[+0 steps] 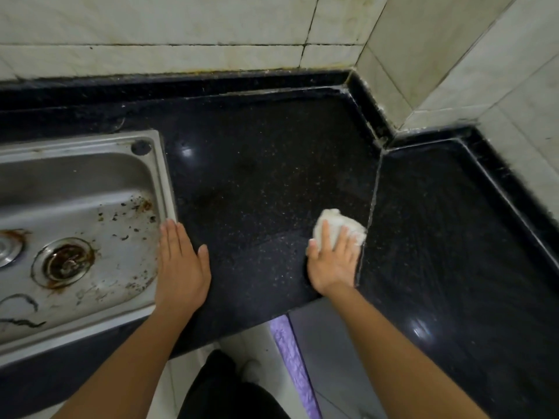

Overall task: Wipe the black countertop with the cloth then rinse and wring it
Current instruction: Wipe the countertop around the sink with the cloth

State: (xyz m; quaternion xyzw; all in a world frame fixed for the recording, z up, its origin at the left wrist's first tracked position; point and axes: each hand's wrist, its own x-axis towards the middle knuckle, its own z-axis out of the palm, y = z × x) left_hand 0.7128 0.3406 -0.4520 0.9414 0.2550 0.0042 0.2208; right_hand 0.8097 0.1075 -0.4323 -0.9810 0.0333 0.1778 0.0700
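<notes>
Your forearms reach in from the bottom edge, above a dark trouser leg, and both end flat on the black surface (257,176). Your left hand (181,261) lies palm down just beside the rim of the steel sink (165,189), fingertips at its near corner. Its grip is apart, fingers straight and close together, holding nothing. It reads as a brace, placed so you can lean your weight forward while the other arm works. Your right hand (332,264) presses the white cloth (338,225) onto the surface. That grip is spread too, not clenched: fingers laid straight over the bunched fabric, thumb out to the side. This sends the palm's push through a wide patch rather than a tight knot. The cloth sits near the front edge, touching the pale seam (373,207) where two slabs of the surface meet, probably because grime gathers in that joint (it looks lighter and gritty along its length). Wiping looks like the step in hand, though which parts have been covered cannot be told from the sheen alone. The far slab past the seam and the back corner under the tiled wall (181,25) lie well apart from the cloth. Rinsing and wringing are not yet begun. The sink on your left, stained brown around its drain (65,263), is the likely place for both, though no tap shows.
</notes>
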